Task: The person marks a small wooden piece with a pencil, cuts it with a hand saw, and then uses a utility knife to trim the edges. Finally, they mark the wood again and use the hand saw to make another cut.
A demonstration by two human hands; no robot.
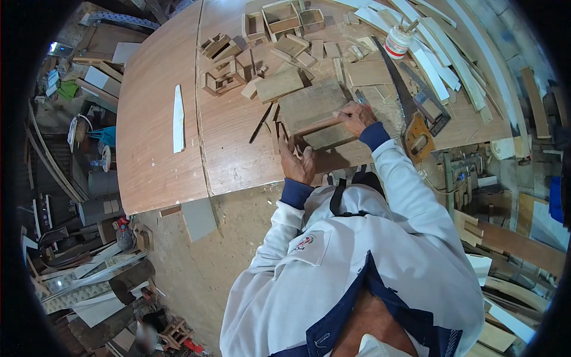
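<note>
A small wooden box-like piece (312,106) with a broad flat top lies near the table's front edge. My left hand (297,162) holds its near left corner, fingers along the side and thumb at the front. My right hand (358,117) is closed at its near right corner, fingertips pressed on the front edge strip. A flat wooden board (327,137) shows just below that strip, between the hands. Left of the piece lies a dark pencil-like stick (260,124). Something with a red part, beside my right hand, is partly hidden.
A handsaw (410,122) and a try square (431,107) lie on the right. Behind are small wooden frames (279,18), loose offcuts, a white pot (398,41) and long white strips (434,53). A white tapered strip (178,119) lies left on the table (157,149).
</note>
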